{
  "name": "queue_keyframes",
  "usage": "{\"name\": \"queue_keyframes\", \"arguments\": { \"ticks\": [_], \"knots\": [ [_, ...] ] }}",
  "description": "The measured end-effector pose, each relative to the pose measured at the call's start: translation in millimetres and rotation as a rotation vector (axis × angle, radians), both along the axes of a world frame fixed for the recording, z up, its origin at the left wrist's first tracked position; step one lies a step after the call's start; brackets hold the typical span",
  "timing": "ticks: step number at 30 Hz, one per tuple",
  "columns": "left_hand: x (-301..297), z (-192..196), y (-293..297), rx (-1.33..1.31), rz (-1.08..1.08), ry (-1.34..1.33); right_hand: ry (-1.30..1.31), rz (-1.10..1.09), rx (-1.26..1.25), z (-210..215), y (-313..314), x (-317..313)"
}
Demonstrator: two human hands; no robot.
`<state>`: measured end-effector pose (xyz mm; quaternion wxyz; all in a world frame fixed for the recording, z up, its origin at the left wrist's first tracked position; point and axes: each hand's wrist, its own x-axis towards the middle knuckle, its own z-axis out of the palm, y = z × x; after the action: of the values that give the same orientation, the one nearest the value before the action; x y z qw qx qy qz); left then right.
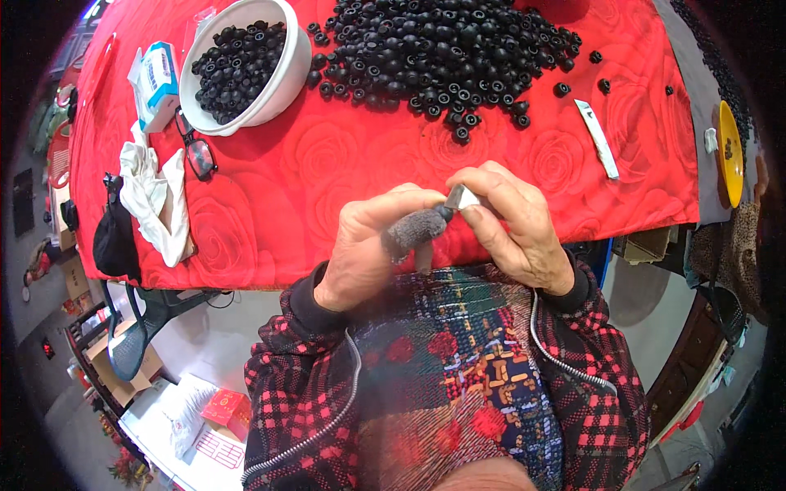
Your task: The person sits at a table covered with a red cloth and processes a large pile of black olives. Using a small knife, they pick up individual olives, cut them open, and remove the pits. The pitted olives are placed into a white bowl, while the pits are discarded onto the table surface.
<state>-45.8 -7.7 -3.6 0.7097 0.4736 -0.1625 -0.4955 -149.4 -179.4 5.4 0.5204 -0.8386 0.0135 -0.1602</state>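
Observation:
Both hands meet just above the table's near edge. My left hand (358, 233) is closed, pinching a small round black part (444, 212) that its fingers partly cover. Fuzzy grey cloth (416, 231) is wrapped around a finger of this hand. In my right hand (520, 221), thumb and fingers grip a small flat metal blade (463, 198), its tip against or very close to the black part. A large heap of similar black parts (442, 49) lies beyond my hands, a few scattered at its right side.
On the red rose-patterned tablecloth (319, 155), a white bowl (296, 69) of black parts stands at the far left. Left of it are a blue-white packet (157, 78), glasses (199, 155), white cloth (155, 200) and a black mask-like item (115, 233). Rightward lie a narrow strip (598, 139) and yellow plate (730, 176).

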Motion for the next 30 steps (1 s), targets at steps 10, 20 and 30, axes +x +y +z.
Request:
{"name": "queue_keyframes", "arguments": {
  "ticks": [10,20,30],
  "knots": [
    [2,1,-1,0.012,-0.020,-0.021,-0.008,0.014,0.016,-4,-2,1],
    [2,-8,2,0.029,-0.035,-0.014,-0.050,0.055,0.045,-15,-7,2],
    [-1,-11,0,0.042,0.001,0.085,-0.027,0.090,0.091,-22,-13,4]
  ]
}}
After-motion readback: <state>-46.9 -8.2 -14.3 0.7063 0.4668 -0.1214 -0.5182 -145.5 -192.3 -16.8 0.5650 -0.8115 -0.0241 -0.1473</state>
